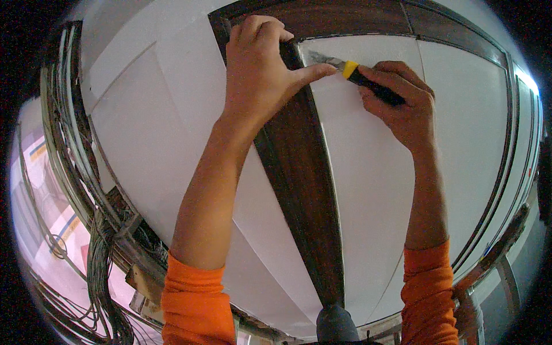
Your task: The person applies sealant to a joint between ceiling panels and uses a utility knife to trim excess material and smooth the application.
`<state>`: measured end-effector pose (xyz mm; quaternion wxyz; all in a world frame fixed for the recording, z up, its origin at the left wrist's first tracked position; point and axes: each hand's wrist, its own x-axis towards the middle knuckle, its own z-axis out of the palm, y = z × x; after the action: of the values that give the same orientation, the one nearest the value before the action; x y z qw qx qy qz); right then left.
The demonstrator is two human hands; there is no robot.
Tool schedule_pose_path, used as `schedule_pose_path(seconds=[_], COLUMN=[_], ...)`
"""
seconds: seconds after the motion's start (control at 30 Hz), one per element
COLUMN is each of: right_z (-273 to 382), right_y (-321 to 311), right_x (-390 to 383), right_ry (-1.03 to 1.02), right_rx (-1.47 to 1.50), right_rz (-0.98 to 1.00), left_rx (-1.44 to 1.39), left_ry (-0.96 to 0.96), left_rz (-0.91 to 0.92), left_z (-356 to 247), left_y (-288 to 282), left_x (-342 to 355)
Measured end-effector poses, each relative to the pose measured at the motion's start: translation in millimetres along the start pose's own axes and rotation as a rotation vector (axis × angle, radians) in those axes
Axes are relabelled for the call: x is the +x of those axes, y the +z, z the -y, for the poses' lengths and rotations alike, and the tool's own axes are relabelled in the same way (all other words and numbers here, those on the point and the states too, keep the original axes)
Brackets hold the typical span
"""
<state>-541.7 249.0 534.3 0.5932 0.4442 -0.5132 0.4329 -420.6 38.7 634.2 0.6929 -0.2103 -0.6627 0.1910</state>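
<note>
My right hand (402, 98) is closed around the black and yellow handle of a putty knife (375, 86). The knife's metal blade points left onto the white panel (374, 149), close to the edge of a dark brown wooden strip (299, 172). My left hand (259, 69) rests at the strip's upper end, by the dark crosspiece (345, 20). Its fingers are bent against the wood, and the thumb stretches right, its tip near the blade. What lies under the palm is hidden. Both forearms carry orange sleeves.
Bundled cables (103, 247) and pipes (69, 115) run down the left side. A dark frame (509, 132) borders the panel on the right, with a bright light (528, 81) beyond. A rounded grey thing (336, 325) shows at the bottom, below the strip.
</note>
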Motion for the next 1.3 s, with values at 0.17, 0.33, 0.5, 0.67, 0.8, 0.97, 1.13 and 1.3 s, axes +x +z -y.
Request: schedule_pose_path(seconds=[0.17, 0.33, 0.5, 0.67, 0.8, 0.97, 1.13, 1.3], right_z=[9, 4, 6, 5, 4, 7, 9, 5], right_y=[1, 4, 4, 3, 1, 2, 6, 4], right_x=[12, 12, 14, 17, 19, 19, 15, 11], right_ry=[-0.047, -0.027, -0.011, -0.019, -0.036, 0.03, 0.042, 0.029], right_rx=[0.001, 0.021, 0.02, 0.003, -0.021, 0.009, 0.021, -0.02], right_rz=[0.01, -0.022, -0.002, 0.009, 0.013, 0.025, -0.005, -0.022], left_rx=[-0.075, -0.127, -0.157, -0.158, -0.162, -0.165, -0.129, -0.108], left_ry=[0.02, 0.0, -0.026, 0.008, 0.0, -0.031, -0.063, -0.065], left_rz=[0.05, 0.027, 0.038, 0.041, 0.051, 0.068, 0.107, 0.117], left_z=[5, 6, 7, 7, 7, 7, 8, 4], left_y=[-10, -9, -10, -11, -11, -11, -13, -12], left_x=[1, 1, 1, 3, 3, 5, 9, 15])
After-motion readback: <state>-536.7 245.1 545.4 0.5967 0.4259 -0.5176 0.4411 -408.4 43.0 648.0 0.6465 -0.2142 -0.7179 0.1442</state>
